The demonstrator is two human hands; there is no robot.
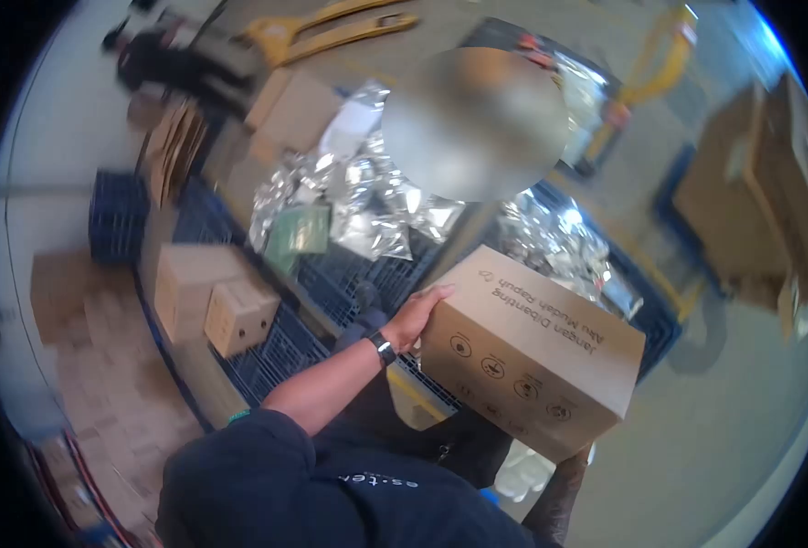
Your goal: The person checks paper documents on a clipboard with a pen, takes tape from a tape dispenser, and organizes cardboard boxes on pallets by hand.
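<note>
A closed cardboard box point(532, 338) with printed text and round symbols is tilted in front of my body. My left hand point(416, 318), below a dark wristwatch, grips its left end, with the thumb on the upper edge. At the lower right corner, my right hand point(588, 453) supports the box; most of its fingers are hidden behind the cardboard. Beyond the box lie silver plastic packages point(550, 233) on a blue pallet point(664, 320).
More silver packages point(363, 205) and a green packet point(299, 230) lie ahead. Two cartons point(239, 318) stand on blue pallets at left. A large open carton point(733, 192) stands right. Yellow pallet jacks point(331, 32) and a person in dark clothes point(162, 64) are farther off.
</note>
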